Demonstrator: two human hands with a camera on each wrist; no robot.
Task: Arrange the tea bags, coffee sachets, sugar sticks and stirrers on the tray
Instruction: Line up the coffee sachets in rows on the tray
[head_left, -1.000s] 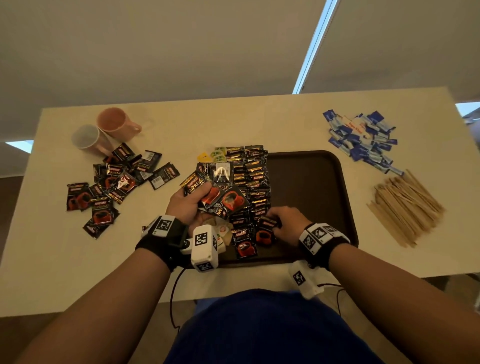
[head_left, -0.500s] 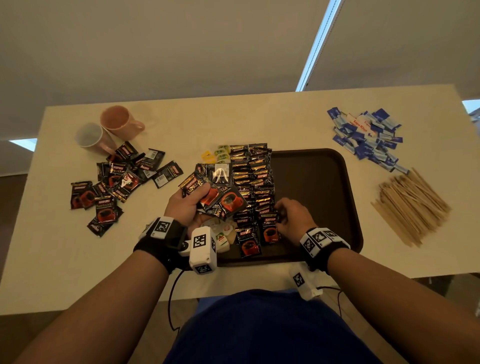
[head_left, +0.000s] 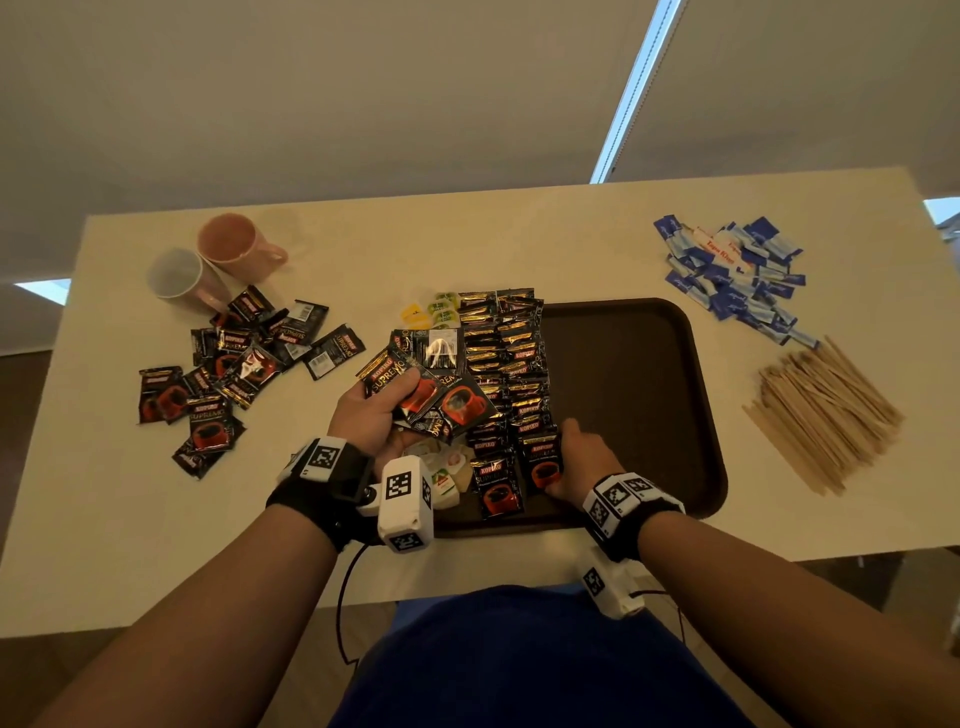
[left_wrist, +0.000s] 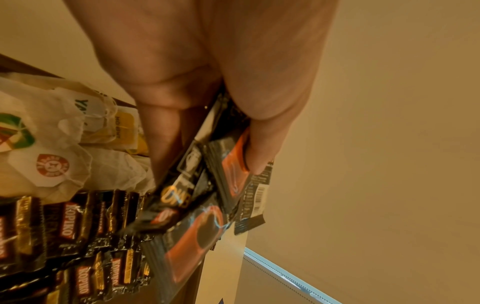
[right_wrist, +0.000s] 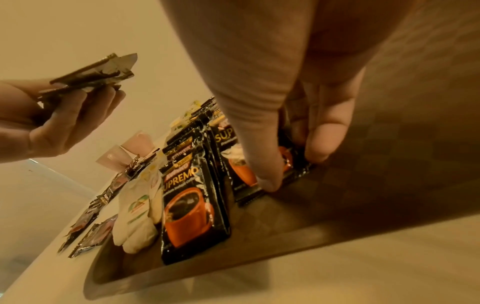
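Note:
A dark brown tray (head_left: 639, 395) lies in front of me with two overlapping rows of black coffee sachets (head_left: 506, 364) down its left part. White tea bags (head_left: 441, 467) lie along the tray's left edge. My left hand (head_left: 374, 410) hovers over them and grips a fan of several coffee sachets (head_left: 441, 400) between thumb and fingers. My right hand (head_left: 579, 460) is at the near end of the right row, thumb and fingers pinching the nearest sachet (right_wrist: 270, 168) flat against the tray floor.
Loose coffee sachets (head_left: 228, 374) lie on the table at left, beside a pink mug (head_left: 234, 247) and a pale mug (head_left: 179, 278). Blue sugar sticks (head_left: 732, 275) are heaped at far right, with wooden stirrers (head_left: 826, 410) nearer. The tray's right half (head_left: 649, 441) is bare.
My right hand has shifted slightly right and back along the near end of the sachet rows, setting a sachet into the right row. The left hand keeps holding its fan.

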